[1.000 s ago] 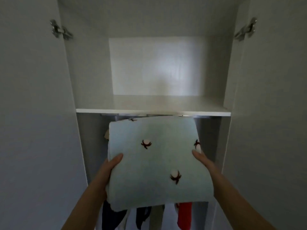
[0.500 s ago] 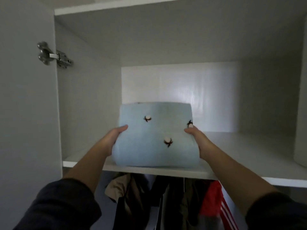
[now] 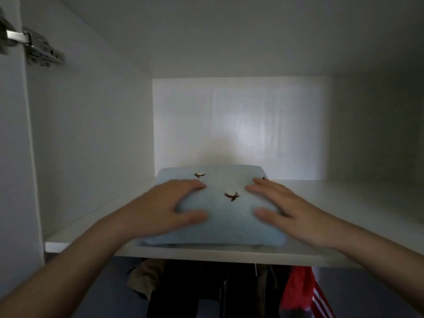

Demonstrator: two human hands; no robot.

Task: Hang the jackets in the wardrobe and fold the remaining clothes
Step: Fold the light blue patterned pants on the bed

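A folded light-blue garment [image 3: 227,216] with small dark embroidered motifs lies flat on the white wardrobe shelf [image 3: 344,203], near its front edge. My left hand [image 3: 165,207] rests on the garment's left part with fingers spread, thumb along its front. My right hand [image 3: 282,205] lies flat on its right part, fingers straight. Below the shelf hang several jackets: a beige one [image 3: 146,278], dark ones [image 3: 197,290] and a red one with white stripes [image 3: 300,292].
The shelf compartment's white back panel [image 3: 241,127] and side walls surround the garment. A metal door hinge [image 3: 34,49] sits at the upper left on the open door. Bare shelf surface extends to the right of the garment.
The garment went from held up in front of the shelf to lying flat on it. Both hands moved from its sides onto its top.
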